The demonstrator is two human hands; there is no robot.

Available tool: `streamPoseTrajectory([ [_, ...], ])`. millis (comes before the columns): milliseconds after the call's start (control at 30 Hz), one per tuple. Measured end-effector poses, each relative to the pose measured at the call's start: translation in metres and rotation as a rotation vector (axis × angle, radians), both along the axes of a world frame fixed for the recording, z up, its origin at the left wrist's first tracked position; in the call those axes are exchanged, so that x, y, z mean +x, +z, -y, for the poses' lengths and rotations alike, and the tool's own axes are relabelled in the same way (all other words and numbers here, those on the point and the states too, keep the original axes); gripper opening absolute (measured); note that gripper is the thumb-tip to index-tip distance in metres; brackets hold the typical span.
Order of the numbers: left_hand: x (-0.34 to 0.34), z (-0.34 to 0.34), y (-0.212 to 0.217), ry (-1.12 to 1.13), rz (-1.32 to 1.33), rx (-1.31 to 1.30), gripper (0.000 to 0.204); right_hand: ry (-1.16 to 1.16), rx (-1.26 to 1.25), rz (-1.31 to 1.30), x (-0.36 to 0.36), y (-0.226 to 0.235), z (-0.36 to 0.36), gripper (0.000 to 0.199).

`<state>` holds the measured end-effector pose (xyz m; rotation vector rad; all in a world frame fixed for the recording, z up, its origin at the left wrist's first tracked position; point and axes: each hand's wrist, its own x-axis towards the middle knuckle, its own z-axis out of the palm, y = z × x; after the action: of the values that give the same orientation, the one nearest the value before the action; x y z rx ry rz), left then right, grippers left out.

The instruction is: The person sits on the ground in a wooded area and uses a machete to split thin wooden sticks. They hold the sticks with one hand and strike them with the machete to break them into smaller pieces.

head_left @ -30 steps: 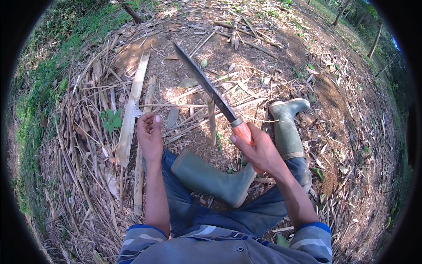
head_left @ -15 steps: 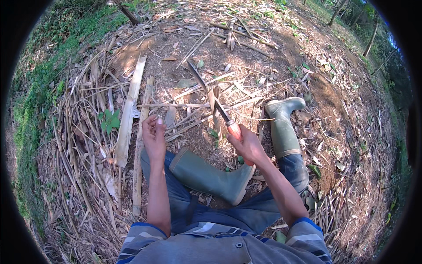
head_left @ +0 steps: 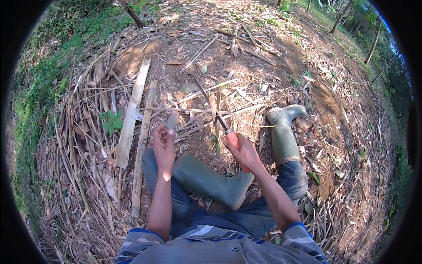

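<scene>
My right hand [head_left: 244,152] grips the reddish handle of a machete [head_left: 203,91]. Its long dark blade slants up and to the left, crossing a short upright piece of split wood [head_left: 213,105]; whether the two touch, I cannot tell. Empty as far as I can see, my left hand [head_left: 163,143] hovers over my bent knee with loosely curled fingers, the thumb apart from them. Just beyond its fingertips a greyish dry leaf [head_left: 171,121] shows. Thin split sticks [head_left: 193,110] lie crossed on the ground in front of both hands.
A pale split bamboo length [head_left: 134,114] and a narrower pole [head_left: 144,145] lie to my left, beside heaped dry stalks [head_left: 79,154]. My green rubber boots [head_left: 283,134] frame the work spot, one folded across. More sticks [head_left: 246,42] lie farther off; thin trunks stand at the back.
My left hand has shifted slightly right and down, near the grey leaf. The machete and right hand have dropped a little, the blade still slanting up-left. The whole view has shifted slightly.
</scene>
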<state>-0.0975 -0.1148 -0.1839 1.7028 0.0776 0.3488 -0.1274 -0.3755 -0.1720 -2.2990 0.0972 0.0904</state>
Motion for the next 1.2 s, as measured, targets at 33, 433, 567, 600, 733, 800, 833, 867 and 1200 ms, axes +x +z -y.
streamPoseTrajectory([
  [33,-0.004,-0.005,0.006,0.001,-0.002,0.005,0.033,0.009,0.017,-0.073,-0.009,0.015,-0.001,0.057],
  [433,0.007,0.020,0.006,-0.050,0.041,-0.103,0.033,-0.097,-0.152,0.017,-0.019,-0.037,-0.017,0.052],
  [567,0.011,0.019,0.028,-0.024,0.090,-0.052,0.033,-0.064,0.042,-0.079,-0.008,-0.005,0.000,0.051],
  [600,0.012,0.019,0.031,0.001,0.091,-0.060,0.032,-0.072,0.052,-0.033,-0.004,0.016,0.002,0.050],
  [733,0.020,0.033,0.018,-0.003,0.113,-0.163,0.032,-0.059,-0.020,-0.026,-0.008,0.016,-0.009,0.044],
  [800,0.025,0.067,0.019,-0.050,0.147,-0.228,0.035,-0.069,-0.157,-0.084,-0.015,-0.060,0.001,0.043],
  [833,0.031,0.076,0.022,-0.076,0.169,-0.230,0.036,-0.037,-0.153,-0.114,-0.012,-0.082,-0.002,0.045],
  [867,0.038,0.085,0.020,-0.083,0.194,-0.237,0.037,-0.037,-0.144,-0.075,-0.011,-0.089,-0.005,0.046],
  [1200,0.085,0.132,0.014,-0.036,0.231,-0.571,0.033,-0.080,-0.062,-0.169,-0.010,-0.098,-0.026,0.040],
])
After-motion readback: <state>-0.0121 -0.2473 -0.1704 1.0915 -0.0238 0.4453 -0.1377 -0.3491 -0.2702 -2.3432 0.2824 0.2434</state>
